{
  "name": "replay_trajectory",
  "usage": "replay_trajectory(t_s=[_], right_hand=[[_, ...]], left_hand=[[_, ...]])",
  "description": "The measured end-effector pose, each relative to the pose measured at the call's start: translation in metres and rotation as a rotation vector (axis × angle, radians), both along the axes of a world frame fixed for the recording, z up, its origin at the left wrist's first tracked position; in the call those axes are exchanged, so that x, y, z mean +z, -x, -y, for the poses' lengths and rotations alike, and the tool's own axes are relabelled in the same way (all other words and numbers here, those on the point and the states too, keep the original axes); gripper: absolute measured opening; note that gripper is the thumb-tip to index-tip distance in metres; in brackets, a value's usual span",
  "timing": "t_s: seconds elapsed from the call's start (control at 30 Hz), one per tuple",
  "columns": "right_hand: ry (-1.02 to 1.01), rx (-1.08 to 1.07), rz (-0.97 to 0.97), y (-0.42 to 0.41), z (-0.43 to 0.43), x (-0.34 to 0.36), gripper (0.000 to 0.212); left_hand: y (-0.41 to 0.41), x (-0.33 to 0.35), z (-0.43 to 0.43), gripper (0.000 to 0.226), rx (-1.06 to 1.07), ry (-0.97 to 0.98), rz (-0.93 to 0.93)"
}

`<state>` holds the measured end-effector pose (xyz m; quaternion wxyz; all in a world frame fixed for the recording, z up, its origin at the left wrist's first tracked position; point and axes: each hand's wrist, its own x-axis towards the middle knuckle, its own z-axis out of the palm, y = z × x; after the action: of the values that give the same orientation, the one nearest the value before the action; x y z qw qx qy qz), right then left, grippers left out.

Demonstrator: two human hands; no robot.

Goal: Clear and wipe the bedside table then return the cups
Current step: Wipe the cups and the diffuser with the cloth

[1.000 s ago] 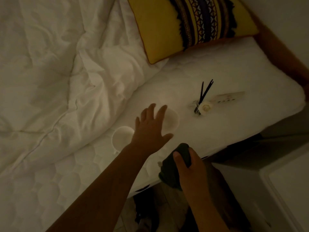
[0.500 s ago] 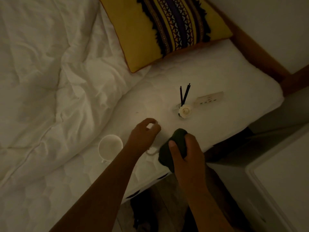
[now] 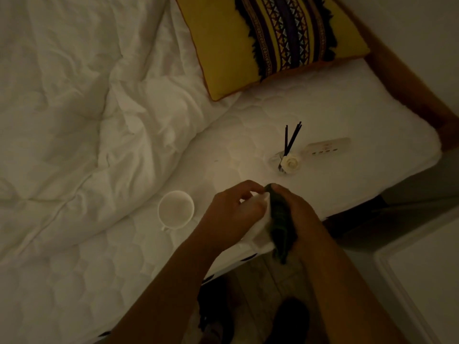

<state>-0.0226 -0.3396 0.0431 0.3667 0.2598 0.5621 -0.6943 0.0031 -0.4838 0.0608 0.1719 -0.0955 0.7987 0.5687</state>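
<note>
1. Dim light covers a white quilted mattress (image 3: 347,194), with a crumpled duvet (image 3: 74,108) bunched over its left half and a yellow patterned cushion (image 3: 273,40) at the top.

2. Left of the hands, one white cup (image 3: 176,209) stands upright on the mattress, empty as far as the poor light shows, handle toward the near edge.

3. Just right of it, the left hand (image 3: 231,214) is curled closed around a second white cup (image 3: 260,219), tilted and lifted near the mattress edge.

4. Pressed against that cup is a dark cloth (image 3: 279,224), bunched in the closed right hand (image 3: 298,214). The step looks like wiping this cup before it goes back.

5. To do it well: keep the left grip firm on the cup's body, turn the cup rather than the cloth, and work over the mattress so a slip lands soft.

6. Further right, a small reed diffuser (image 3: 285,157) with dark sticks and a white rose lies well apart from the hands, a power strip (image 3: 327,147) just beyond it.

7. At the far right, a pale corner of the bedside table (image 3: 427,281) shows; both cups are off it, on or over the bed.
</note>
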Motion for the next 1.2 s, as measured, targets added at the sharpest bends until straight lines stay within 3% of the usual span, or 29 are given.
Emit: replay_trajectory(t_s=[0.13,0.23,0.37,0.5,0.63,0.7,0.8,0.87,1.0,1.07,1.13,1.2], right_hand=[[0.242,-0.071,0.139,-0.01,0.0,-0.012,0.036],[0.26,-0.114,0.157,-0.013,0.004,-0.018,0.023],[-0.217,0.071,-0.121,-0.012,0.012,-0.015,0.018],[-0.651,0.071,-0.528,-0.045,0.034,-0.011,0.018],[-0.834,0.11,-0.881,-0.086,0.054,-0.017,0.036],[-0.799,0.067,-0.841,-0.085,0.057,-0.019,0.035],[-0.672,-0.042,-0.507,-0.059,0.051,-0.024,0.029],[-0.507,0.053,-0.306,-0.033,0.036,-0.029,0.031],[-0.054,0.145,-0.124,-0.01,0.007,-0.033,0.031],[0.072,0.14,-0.041,-0.009,0.001,-0.035,0.024],[0.049,0.147,-0.05,-0.006,0.002,-0.036,0.026],[-0.111,0.185,-0.179,0.0,0.01,-0.032,0.034]], left_hand=[[-0.006,0.007,0.009,0.027,-0.074,-0.207,-0.061],[-0.01,-0.002,0.012,0.033,-0.051,-0.213,-0.019],[-0.008,-0.024,0.011,0.019,0.038,0.006,0.045],[-0.003,-0.036,0.005,0.017,0.13,0.002,0.086],[-0.002,-0.041,0.004,0.025,0.277,-0.05,0.174],[-0.006,-0.044,0.005,0.025,0.3,-0.006,0.183],[-0.011,-0.042,0.01,0.016,0.222,0.043,0.164],[-0.008,-0.036,0.015,0.021,0.16,0.042,0.174],[-0.005,-0.017,0.019,0.026,0.004,-0.017,0.122],[-0.004,-0.011,0.019,0.022,-0.028,-0.058,0.086],[-0.004,-0.011,0.019,0.022,-0.012,-0.074,0.069],[-0.002,-0.018,0.019,0.023,0.035,-0.023,0.051]])
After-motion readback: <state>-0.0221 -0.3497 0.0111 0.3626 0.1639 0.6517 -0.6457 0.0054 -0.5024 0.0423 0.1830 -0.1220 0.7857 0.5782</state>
